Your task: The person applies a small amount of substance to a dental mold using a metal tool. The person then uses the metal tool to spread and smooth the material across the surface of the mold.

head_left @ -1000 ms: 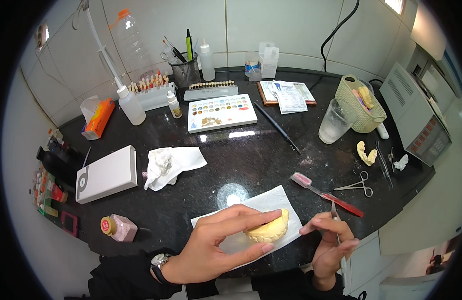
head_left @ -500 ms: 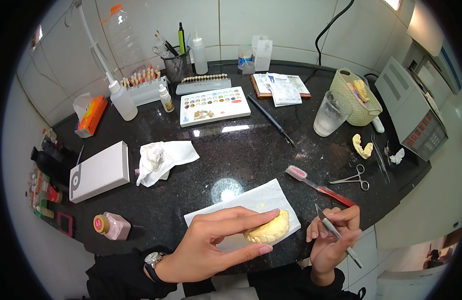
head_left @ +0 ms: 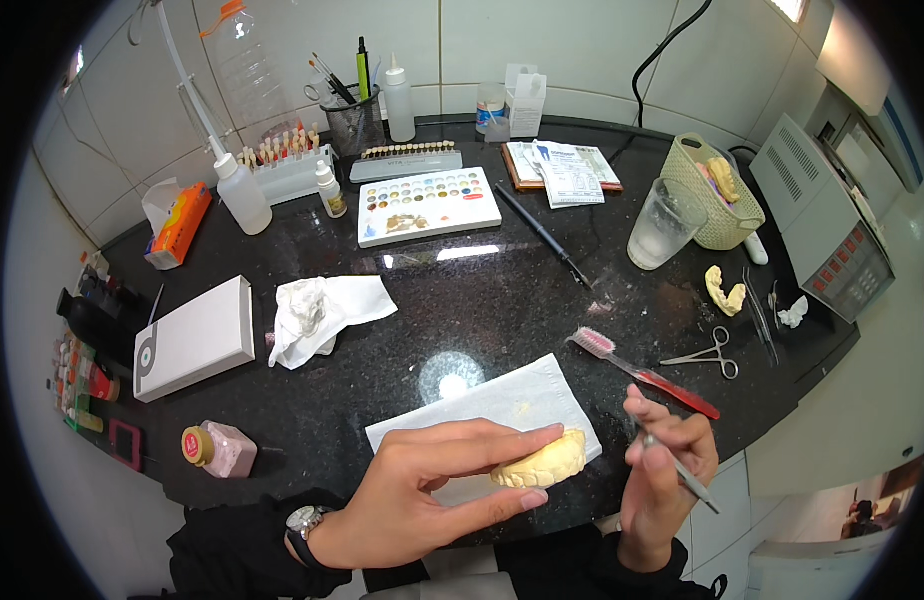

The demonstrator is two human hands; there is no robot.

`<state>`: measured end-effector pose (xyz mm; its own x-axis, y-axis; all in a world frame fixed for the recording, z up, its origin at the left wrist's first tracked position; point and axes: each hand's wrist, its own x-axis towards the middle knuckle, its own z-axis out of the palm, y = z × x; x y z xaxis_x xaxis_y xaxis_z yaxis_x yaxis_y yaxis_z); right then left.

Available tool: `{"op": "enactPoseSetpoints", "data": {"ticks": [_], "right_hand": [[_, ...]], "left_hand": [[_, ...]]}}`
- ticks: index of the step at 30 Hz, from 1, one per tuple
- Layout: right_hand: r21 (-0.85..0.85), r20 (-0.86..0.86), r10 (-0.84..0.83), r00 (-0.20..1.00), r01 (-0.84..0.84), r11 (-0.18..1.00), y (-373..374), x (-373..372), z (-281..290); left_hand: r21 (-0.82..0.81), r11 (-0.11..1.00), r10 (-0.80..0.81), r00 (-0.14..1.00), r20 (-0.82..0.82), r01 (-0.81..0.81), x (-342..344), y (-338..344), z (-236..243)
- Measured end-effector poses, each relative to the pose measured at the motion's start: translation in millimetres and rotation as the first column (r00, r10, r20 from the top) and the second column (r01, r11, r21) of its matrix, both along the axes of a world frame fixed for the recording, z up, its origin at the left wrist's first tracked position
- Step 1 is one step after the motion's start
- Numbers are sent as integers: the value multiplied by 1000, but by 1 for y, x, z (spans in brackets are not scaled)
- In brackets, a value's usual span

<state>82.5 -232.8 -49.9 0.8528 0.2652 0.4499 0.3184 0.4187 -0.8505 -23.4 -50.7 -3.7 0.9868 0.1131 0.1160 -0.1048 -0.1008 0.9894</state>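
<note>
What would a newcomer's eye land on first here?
Probably the yellow dental cast, low centre, between the left hand's thumb and fingers, above a white paper sheet. Next, the slim metal tool in the right hand, to the cast's right. Farther back, the white palette with coloured wells stands out on the black counter.

The left hand (head_left: 414,490) partly hides the yellow cast (head_left: 547,463), the right hand (head_left: 659,495) a metal tool (head_left: 698,487).
</note>
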Motion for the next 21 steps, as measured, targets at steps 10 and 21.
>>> {"op": "enactPoseSetpoints", "data": {"ticks": [10,21], "right_hand": [[18,95,80,992,-82,996,22,-27,-2],[36,22,204,979,-205,978,19,-23,-1]], "left_hand": [[23,999,24,999,44,-25,-1,-1,-3],[-46,999,3,1000,-8,-4,-2,-1,-6]]}}
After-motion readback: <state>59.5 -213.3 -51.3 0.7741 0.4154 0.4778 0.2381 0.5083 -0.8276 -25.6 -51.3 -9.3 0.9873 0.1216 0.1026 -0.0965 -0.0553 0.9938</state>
